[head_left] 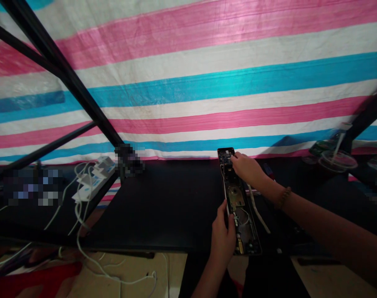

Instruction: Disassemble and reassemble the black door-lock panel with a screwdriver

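Note:
A long, narrow black electronic door lock panel (237, 196) with its inside exposed lies on the dark table, its near end at the front edge. It shows a circuit board at the far end, a metal plate with a round opening in the middle, thin wires, and a brass-coloured part near me. My left hand (223, 227) grips the panel's left edge near its lower half, thumb over the rim. Bent fingers of my right hand (246, 167) press together at the circuit board by the far right edge; whatever they pinch is hidden.
A pale strip or cord (258, 211) lies right of the panel. Behind it are a dark red-tipped tool (269, 170) and a clear plastic bowl (337, 160). A white power strip (94, 184) with plugs and cables is at left, beside black metal bars (79, 95). Striped sheeting (207, 91) hangs behind.

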Action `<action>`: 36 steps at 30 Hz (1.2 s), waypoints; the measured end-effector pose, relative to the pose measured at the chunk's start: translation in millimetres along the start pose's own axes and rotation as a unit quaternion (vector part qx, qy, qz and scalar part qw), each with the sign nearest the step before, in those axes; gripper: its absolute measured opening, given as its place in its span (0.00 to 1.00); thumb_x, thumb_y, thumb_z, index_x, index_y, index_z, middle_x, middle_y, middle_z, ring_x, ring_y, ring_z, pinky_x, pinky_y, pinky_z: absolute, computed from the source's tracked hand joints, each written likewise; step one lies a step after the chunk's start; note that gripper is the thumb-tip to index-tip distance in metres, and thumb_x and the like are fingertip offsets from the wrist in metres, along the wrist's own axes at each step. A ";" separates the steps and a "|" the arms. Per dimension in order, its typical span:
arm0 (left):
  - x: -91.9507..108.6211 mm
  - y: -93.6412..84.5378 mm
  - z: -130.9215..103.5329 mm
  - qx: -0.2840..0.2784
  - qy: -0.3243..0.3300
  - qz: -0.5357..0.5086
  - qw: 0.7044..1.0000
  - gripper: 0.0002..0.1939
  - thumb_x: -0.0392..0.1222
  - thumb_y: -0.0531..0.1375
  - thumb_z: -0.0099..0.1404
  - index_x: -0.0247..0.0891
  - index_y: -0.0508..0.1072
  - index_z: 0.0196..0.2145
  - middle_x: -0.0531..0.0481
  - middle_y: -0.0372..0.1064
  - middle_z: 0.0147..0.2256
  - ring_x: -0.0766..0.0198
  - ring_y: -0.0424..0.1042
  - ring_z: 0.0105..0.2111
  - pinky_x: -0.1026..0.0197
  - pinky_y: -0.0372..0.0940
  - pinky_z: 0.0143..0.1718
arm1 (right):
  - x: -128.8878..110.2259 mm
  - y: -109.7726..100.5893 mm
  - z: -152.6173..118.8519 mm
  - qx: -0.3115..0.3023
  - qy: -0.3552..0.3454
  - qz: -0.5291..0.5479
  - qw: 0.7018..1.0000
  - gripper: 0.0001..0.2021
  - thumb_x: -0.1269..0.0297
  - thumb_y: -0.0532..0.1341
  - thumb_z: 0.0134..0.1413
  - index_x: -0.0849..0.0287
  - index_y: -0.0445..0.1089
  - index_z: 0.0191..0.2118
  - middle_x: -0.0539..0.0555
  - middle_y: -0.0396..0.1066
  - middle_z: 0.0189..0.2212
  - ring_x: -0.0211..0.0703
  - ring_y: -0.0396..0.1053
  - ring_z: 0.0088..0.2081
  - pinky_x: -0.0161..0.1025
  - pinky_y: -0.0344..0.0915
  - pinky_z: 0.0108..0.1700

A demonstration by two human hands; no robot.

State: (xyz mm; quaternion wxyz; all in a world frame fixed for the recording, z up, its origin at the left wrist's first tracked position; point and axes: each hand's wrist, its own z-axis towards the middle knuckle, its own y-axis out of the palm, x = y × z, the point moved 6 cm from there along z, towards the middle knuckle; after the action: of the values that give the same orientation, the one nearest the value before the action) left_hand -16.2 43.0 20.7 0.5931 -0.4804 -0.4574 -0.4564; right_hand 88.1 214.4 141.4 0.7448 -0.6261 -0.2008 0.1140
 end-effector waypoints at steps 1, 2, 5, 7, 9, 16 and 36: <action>0.4 0.4 0.0 -0.002 0.001 -0.001 1.000 0.23 0.43 0.52 0.73 0.40 0.63 0.64 0.42 0.70 0.60 0.56 0.69 0.59 0.54 0.61 0.61 | 2.5 -0.7 0.1 0.002 0.014 0.008 1.000 0.11 0.71 0.52 0.68 0.64 0.70 0.48 0.64 0.72 0.44 0.50 0.74 0.42 0.39 0.66 0.41; 0.7 0.6 0.0 -0.004 0.002 -0.003 1.000 0.23 0.43 0.52 0.73 0.40 0.63 0.64 0.42 0.70 0.60 0.56 0.69 0.60 0.54 0.61 0.61 | 4.5 -1.3 0.5 0.003 0.025 0.013 1.000 0.11 0.70 0.52 0.69 0.64 0.69 0.48 0.63 0.73 0.43 0.49 0.74 0.41 0.38 0.66 0.41; 0.0 1.0 0.0 -0.003 0.003 -0.010 1.000 0.23 0.43 0.52 0.73 0.41 0.63 0.64 0.42 0.70 0.60 0.56 0.69 0.59 0.54 0.61 0.61 | 6.6 -1.7 3.2 0.007 0.035 0.016 0.999 0.11 0.71 0.51 0.69 0.65 0.70 0.47 0.62 0.74 0.40 0.49 0.74 0.41 0.38 0.64 0.42; -1.2 0.8 0.2 0.001 0.003 -0.011 1.000 0.23 0.43 0.53 0.73 0.42 0.63 0.64 0.42 0.70 0.60 0.55 0.70 0.59 0.53 0.62 0.60 | 5.4 0.5 5.1 0.000 0.025 0.014 1.000 0.10 0.72 0.53 0.68 0.66 0.71 0.45 0.63 0.74 0.40 0.49 0.74 0.41 0.38 0.64 0.43; -2.4 0.7 0.2 0.004 0.004 -0.009 1.000 0.23 0.43 0.53 0.72 0.42 0.64 0.64 0.42 0.70 0.59 0.55 0.70 0.58 0.53 0.62 0.60 | 3.7 3.7 6.0 -0.010 0.010 0.010 1.000 0.10 0.73 0.54 0.66 0.67 0.72 0.44 0.64 0.74 0.41 0.50 0.74 0.42 0.39 0.65 0.44; -5.0 1.6 -0.2 0.002 0.013 -0.005 1.000 0.24 0.44 0.53 0.73 0.42 0.62 0.64 0.42 0.70 0.59 0.55 0.70 0.58 0.53 0.62 0.60 | 0.8 7.1 3.7 -0.016 -0.024 0.013 0.999 0.09 0.76 0.56 0.63 0.68 0.75 0.41 0.66 0.73 0.43 0.52 0.72 0.45 0.40 0.64 0.48; -3.4 1.1 0.3 0.003 0.006 -0.007 1.000 0.23 0.44 0.52 0.73 0.41 0.63 0.64 0.42 0.70 0.59 0.56 0.70 0.59 0.54 0.62 0.60 | 2.8 14.5 9.0 -0.029 0.018 0.069 0.997 0.11 0.73 0.55 0.66 0.69 0.75 0.45 0.66 0.67 0.47 0.48 0.75 0.41 0.38 0.68 0.46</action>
State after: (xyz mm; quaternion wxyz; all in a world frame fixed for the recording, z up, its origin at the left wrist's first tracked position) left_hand -15.7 43.8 17.3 0.5943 -0.4722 -0.4586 -0.4620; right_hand 87.8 226.3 128.8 0.7199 -0.6619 -0.1471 0.1481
